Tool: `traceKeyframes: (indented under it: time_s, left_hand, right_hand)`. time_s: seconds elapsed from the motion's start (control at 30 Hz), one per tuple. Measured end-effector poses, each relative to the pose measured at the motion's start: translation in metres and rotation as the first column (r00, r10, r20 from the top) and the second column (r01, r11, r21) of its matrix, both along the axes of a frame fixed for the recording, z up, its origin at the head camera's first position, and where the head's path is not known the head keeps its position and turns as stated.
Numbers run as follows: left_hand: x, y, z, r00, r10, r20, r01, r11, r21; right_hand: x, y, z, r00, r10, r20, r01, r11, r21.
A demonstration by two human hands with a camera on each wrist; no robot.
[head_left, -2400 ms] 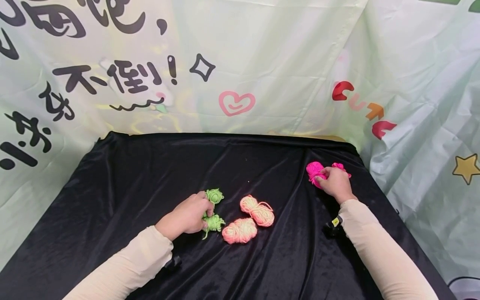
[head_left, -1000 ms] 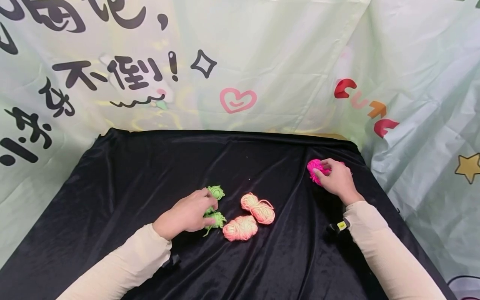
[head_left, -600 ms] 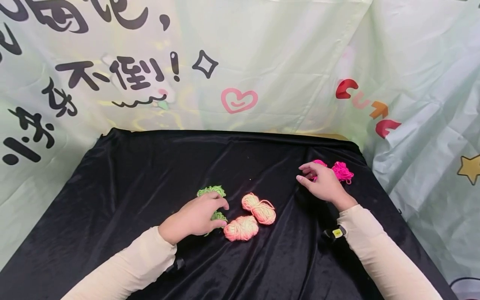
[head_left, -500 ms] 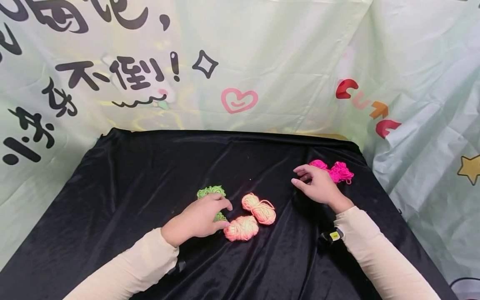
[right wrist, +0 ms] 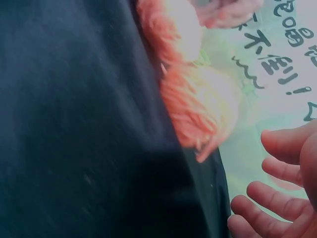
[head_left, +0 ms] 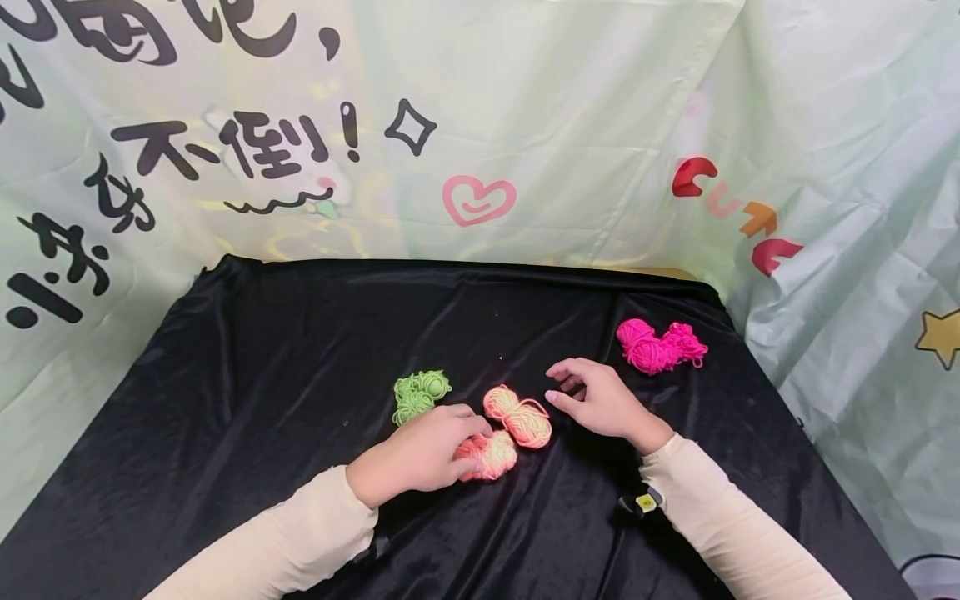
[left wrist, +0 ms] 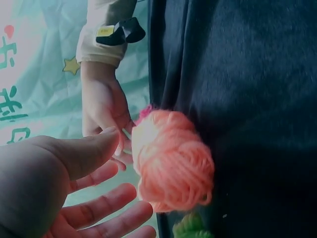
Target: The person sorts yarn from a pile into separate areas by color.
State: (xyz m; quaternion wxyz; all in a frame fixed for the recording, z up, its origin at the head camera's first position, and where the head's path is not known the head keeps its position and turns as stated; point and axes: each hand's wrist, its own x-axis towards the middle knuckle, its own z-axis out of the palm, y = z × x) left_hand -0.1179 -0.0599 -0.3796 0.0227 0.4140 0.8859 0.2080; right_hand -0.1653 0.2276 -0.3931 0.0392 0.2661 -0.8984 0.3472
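Note:
Two peach-orange skeins of yarn lie at the middle of the black cloth. My left hand (head_left: 420,454) is over the left end of the nearer peach skein (head_left: 497,455), covering part of it. The left wrist view shows its thumb and fingers spread loosely beside the peach yarn (left wrist: 173,161), not wrapped around it. To the right of the farther peach skein (head_left: 525,423), my right hand (head_left: 603,402) hovers with fingers apart and nothing in them. A green skein (head_left: 418,393) lies just beyond the left hand, its lower part partly hidden. Farther back right lies a bright pink skein (head_left: 651,348).
The black velvet cloth (head_left: 322,325) covers the table, with folds running toward me. Behind it hangs a pale printed curtain (head_left: 570,125), and another fabric wall (head_left: 840,358) stands along the right side.
My right hand has let go of the pink yarn and moved left toward the peach skeins. My left hand has left the green yarn and shifted right over the nearer peach skein.

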Motion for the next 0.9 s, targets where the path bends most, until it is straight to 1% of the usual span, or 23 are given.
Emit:
traceKeyframes:
  time_s: [0.2,0.43,0.53,0.73,0.9]
  left_hand:
    - [0.003,0.006,-0.003,1.0,0.0,0.023,0.001,0.998,-0.06]
    - [0.004,0.009,-0.007,0.999,0.011,0.031,-0.008,0.996,-0.085]
    - [0.005,0.01,-0.008,0.999,0.019,0.026,-0.017,0.995,-0.096]
    - [0.006,0.012,-0.01,1.0,0.019,0.017,-0.017,0.994,-0.104]
    - [0.003,0.011,-0.014,1.0,0.005,-0.013,-0.006,0.996,-0.092]
  right_hand:
    - [0.007,-0.009,-0.008,0.998,0.045,0.036,-0.045,0.999,-0.001]
    - [0.012,-0.019,-0.012,0.992,0.118,0.033,-0.118,0.993,0.001]
    - [0.014,-0.022,-0.012,0.988,0.147,0.046,-0.148,0.989,0.003]
    - [0.015,-0.027,-0.013,0.983,0.169,0.068,-0.172,0.984,0.047]
    - [0.013,-0.028,-0.014,0.982,0.174,0.071,-0.18,0.98,0.082]
